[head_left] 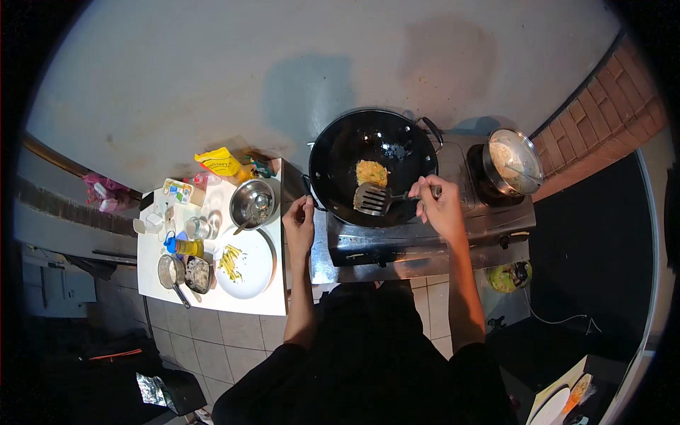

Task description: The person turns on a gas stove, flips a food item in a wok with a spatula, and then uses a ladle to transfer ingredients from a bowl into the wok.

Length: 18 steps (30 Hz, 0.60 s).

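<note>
A black wok (340, 142) sits on the metal stove (418, 244). Inside it lies a yellowish patty (372, 173). My right hand (435, 202) is closed round the handle of a slotted spatula (372, 200), whose blade is in the wok at the patty's lower edge. At the wok's left side, my left hand (300, 223) is closed beside the wok's handle (307, 185); its fingers are pressed together, and whether they grip the handle is too small to tell.
Left of the stove, a white table (156, 273) holds a steel bowl (252, 204), a plate (249, 273) with green strips, a yellow bottle (185, 246) and a yellow packet (221, 162). A lidded pot (511, 163) stands on the right burner.
</note>
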Motion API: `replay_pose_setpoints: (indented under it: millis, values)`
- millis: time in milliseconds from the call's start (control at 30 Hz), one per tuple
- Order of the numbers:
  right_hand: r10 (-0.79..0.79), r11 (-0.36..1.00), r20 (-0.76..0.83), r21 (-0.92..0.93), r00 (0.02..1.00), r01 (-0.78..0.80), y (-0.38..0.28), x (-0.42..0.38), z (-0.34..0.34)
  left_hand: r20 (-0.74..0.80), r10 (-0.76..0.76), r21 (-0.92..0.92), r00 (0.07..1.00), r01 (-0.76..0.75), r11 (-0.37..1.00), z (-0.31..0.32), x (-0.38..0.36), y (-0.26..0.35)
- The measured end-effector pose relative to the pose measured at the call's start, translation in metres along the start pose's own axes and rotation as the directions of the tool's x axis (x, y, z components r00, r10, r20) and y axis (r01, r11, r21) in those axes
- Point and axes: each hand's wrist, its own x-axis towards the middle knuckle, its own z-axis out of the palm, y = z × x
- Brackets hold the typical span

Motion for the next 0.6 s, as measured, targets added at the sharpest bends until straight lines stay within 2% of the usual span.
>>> replay_pose_setpoints:
  millis: [200, 400, 467, 600]
  values:
    - [-0.017, 0.999, 0.059, -0.033, 0.998, 0.019, 0.005, 0.008, 0.007, 0.004, 0.058, 0.041, 0.998, -0.059, 0.997, 0.001, -0.003, -0.002]
    - [-0.044, 0.995, 0.056, 0.086, 0.997, 0.039, 0.001, 0.017, 0.013, -0.01, 0.055, 0.032, 0.998, -0.055, 0.998, 0.001, -0.008, -0.003]
    - [-0.096, 0.986, 0.022, 0.139, 0.995, 0.092, -0.001, 0.02, 0.011, -0.031, 0.028, 0.151, 0.999, -0.023, 0.988, 0.003, -0.013, 0.012]
    - [-0.104, 0.986, 0.006, 0.133, 0.995, 0.102, -0.005, 0.025, -0.002, -0.059, 0.028, 0.088, 0.998, -0.023, 0.996, 0.005, -0.018, 0.01]
